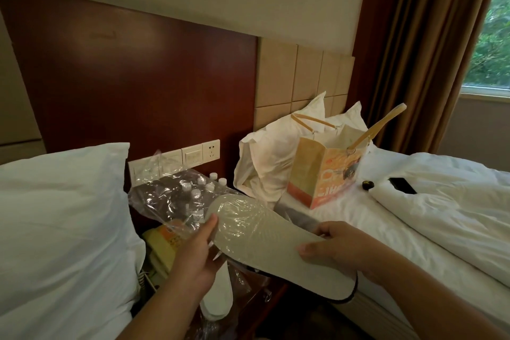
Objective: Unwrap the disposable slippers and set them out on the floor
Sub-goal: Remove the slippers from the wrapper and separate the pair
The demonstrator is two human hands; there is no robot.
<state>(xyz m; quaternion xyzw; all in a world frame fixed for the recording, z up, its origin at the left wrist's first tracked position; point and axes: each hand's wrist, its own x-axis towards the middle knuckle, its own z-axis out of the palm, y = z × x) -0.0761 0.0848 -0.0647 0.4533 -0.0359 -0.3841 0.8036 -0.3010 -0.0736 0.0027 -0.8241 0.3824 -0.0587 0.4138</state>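
Head view: right hand (339,248) grips the slipper (256,237) heel, left hand (193,254) pinches the plastic wrap (234,218) at the toe; pull it off lengthwise, heel held firm.

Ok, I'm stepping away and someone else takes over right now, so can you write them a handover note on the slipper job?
Left hand: grips the toe end of the slipper, thumb on the plastic wrap covering that half.
Right hand: grips the bare heel end.
The slipper is held sole up between the two beds. A second slipper lies lower, under the left hand; what it rests on is unclear.
Done: wrap partly off.
Left: strip the wrap, set both slippers on the floor.
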